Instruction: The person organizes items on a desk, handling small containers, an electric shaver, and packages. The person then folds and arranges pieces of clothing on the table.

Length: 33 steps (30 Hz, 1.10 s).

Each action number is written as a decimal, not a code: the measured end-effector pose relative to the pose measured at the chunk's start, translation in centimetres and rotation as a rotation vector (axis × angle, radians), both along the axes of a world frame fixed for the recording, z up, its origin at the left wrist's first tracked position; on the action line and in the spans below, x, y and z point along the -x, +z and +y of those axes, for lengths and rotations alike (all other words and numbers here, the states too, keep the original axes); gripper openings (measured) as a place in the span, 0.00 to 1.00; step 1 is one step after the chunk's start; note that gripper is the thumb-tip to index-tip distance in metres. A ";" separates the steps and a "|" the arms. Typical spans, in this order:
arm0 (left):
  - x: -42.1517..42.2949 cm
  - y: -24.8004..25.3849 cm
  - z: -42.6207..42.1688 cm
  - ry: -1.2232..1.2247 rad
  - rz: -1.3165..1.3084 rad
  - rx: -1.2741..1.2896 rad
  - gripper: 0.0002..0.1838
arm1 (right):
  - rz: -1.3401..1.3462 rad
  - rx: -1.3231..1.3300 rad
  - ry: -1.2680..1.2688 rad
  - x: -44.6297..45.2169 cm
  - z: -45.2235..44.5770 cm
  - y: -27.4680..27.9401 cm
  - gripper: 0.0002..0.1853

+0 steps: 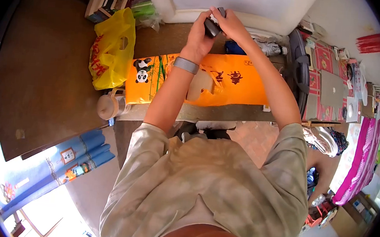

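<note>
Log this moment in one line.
Left hand: holds black object; right hand: holds dark-grey piece; nearby: orange panda-print packaging

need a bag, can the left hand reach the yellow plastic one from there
Probably yes: bare tabletop leaves a free way from the left hand to the yellow plastic bag, though it may first need to release the dark object it holds.

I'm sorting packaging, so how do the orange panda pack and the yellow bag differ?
The orange pack is the longer one, stretched along the table, while the yellow bag sits crumpled by its left end. The orange pack shows a panda and bamboo; the yellow bag carries red lettering. Both are printed, and neither is in the left hand or right hand.
</note>
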<state>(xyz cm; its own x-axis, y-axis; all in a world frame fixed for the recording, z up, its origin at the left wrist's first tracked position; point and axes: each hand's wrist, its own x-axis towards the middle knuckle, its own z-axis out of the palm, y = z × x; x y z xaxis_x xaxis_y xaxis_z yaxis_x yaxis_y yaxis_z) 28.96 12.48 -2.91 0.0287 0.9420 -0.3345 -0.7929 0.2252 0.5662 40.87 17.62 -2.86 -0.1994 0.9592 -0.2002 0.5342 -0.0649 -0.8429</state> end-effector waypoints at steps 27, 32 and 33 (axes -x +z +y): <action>2.9 3.1 -19.5 -0.241 -0.054 -0.116 0.30 | -0.984 -0.326 0.585 -13.9 -0.3 -2.6 0.44; 3.7 -1.1 -27.7 -0.140 -0.206 -0.033 0.33 | -1.042 -0.425 0.627 -13.0 1.1 -4.1 0.42; 3.7 -1.5 -28.4 -0.056 -0.182 0.013 0.33 | -1.067 -0.427 0.629 -12.7 1.2 -4.2 0.44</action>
